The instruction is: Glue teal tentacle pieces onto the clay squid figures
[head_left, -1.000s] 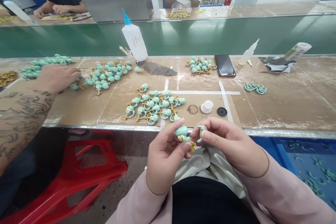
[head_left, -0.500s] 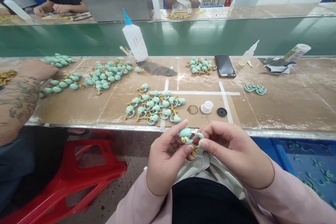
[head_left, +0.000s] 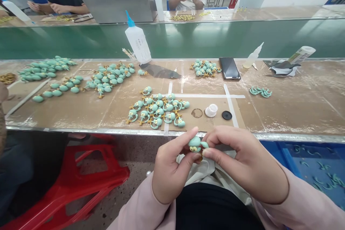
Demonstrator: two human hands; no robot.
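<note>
Over my lap, just off the bench's front edge, my left hand (head_left: 172, 167) is closed around a small teal figurine (head_left: 194, 145) with yellow eyes and a mustard-coloured body mostly hidden by fingers. Thumb and forefinger of my right hand (head_left: 242, 158) pinch a curved teal arm piece (head_left: 205, 145) against the figurine's side. Whether the piece is joined to it I cannot tell. On the bench ahead lies a group of similar figurines (head_left: 159, 109), with curled arms. To its right are a small white cup (head_left: 211, 110), a black round cap (head_left: 226, 115) and a brown ring mark.
Loose curved arms (head_left: 260, 92) lie at the right, and more in a blue tray (head_left: 315, 165) beside my right forearm. A phone (head_left: 229, 68), a blue-tipped bottle (head_left: 138, 43) and further figurine piles (head_left: 110, 75) are farther back. A red stool (head_left: 91, 179) stands left. Co-workers sit across.
My hands have come closer together, and the curved arm now sits against the figurine. At the left, a co-worker's tattooed arm has drawn back almost out of view.
</note>
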